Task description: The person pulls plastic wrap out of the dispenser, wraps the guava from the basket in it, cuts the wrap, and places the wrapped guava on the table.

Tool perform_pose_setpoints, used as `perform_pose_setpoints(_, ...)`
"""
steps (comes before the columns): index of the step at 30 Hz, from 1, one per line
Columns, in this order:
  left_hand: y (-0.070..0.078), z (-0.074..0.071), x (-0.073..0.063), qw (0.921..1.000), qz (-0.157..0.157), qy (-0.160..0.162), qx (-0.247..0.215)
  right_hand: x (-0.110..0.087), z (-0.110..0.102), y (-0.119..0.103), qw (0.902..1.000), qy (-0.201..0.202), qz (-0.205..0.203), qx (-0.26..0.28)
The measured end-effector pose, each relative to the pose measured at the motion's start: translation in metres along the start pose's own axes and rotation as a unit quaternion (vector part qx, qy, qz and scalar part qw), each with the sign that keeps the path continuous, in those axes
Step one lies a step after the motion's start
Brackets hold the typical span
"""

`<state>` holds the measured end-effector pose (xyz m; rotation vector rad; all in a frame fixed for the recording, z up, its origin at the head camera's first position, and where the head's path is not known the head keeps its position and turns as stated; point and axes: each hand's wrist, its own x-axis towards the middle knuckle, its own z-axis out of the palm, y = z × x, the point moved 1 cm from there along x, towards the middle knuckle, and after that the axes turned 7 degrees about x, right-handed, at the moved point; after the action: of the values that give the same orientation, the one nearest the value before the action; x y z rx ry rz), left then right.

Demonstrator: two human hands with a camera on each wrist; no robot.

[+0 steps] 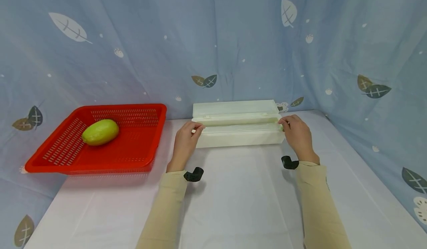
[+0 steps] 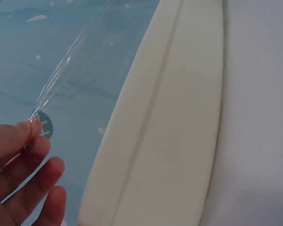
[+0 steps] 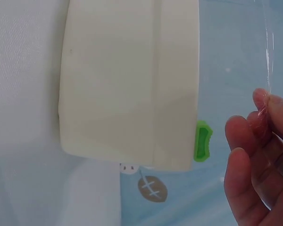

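A long white cling film dispenser (image 1: 239,139) lies at the back of the table, its lid (image 1: 235,108) raised toward the curtain. My left hand (image 1: 185,140) is at its left end and pinches one corner of clear cling film (image 2: 61,70) between thumb and index finger. At the right end, my right hand (image 1: 299,138) pinches the other corner of the film between thumb and fingertips. The film stretches from hand to hand above the dispenser, its edges bunched where I grip it. A green cutter slider (image 3: 203,141) sticks out from the dispenser's edge, apart from my right fingers.
To the left stands a red plastic basket (image 1: 113,163) with perforated sides. One yellow-green oblong fruit (image 1: 100,132) lies inside it. A white cloth covers the table (image 1: 237,197), and a blue patterned curtain (image 1: 233,49) hangs right behind.
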<state>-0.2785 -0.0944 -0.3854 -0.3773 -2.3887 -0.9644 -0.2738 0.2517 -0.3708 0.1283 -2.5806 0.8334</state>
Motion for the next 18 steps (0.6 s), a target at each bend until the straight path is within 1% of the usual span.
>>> perform_pose_setpoints(6,0.003,-0.003,-0.002,1.0,-0.003,0.005,-0.004,0.0,0.0,-0.001,0.9999,0.014,-0.008,0.006)
perform_pose_setpoints(11,0.004,-0.004,0.0,0.9999,0.013,0.006,0.001,0.003,-0.002,-0.001,0.9998,0.018,0.007,0.007)
perform_pose_setpoints(14,0.004,-0.007,0.0,0.9998,0.014,-0.013,-0.003,0.002,-0.006,-0.001,0.9998,0.002,0.011,0.015)
perform_pose_setpoints(18,0.001,-0.012,-0.001,0.9977,-0.002,-0.066,-0.015,0.0,-0.012,0.003,0.9986,-0.042,0.013,0.031)
